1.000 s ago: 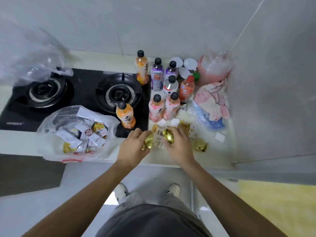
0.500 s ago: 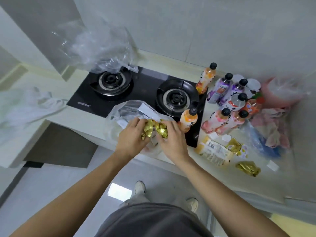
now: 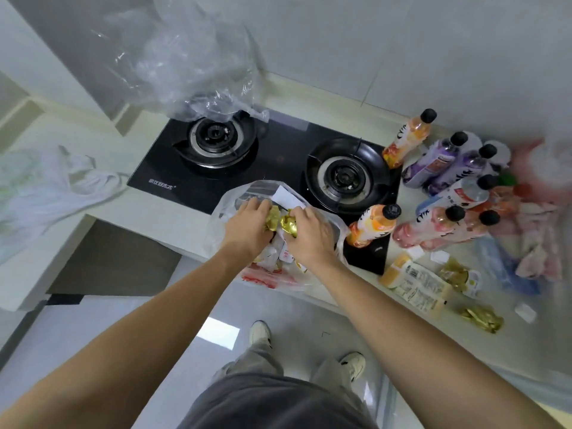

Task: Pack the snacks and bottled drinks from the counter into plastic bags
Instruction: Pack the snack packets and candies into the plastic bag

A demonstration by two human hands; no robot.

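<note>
A clear plastic bag (image 3: 223,209) holding several white and gold snack packets sits at the counter's front edge, by the stove. My left hand (image 3: 244,227) and my right hand (image 3: 309,236) are both over the bag's mouth, each closed on gold-wrapped snacks (image 3: 280,219). To the right stand several bottled drinks (image 3: 445,168); one orange bottle (image 3: 373,224) is right beside the bag. More snacks lie on the counter at the right: a yellow and white packet (image 3: 418,286) and gold wrappers (image 3: 483,317).
A black two-burner gas stove (image 3: 278,156) lies behind the bag. A crumpled clear bag (image 3: 185,66) rests over the left burner. A white bag (image 3: 46,187) lies on the left counter. Pink and blue bags (image 3: 532,243) are heaped at the far right.
Both hands carried the gold snacks from the counter at the right over to the bag and have lowered them into its mouth. The view swung left.
</note>
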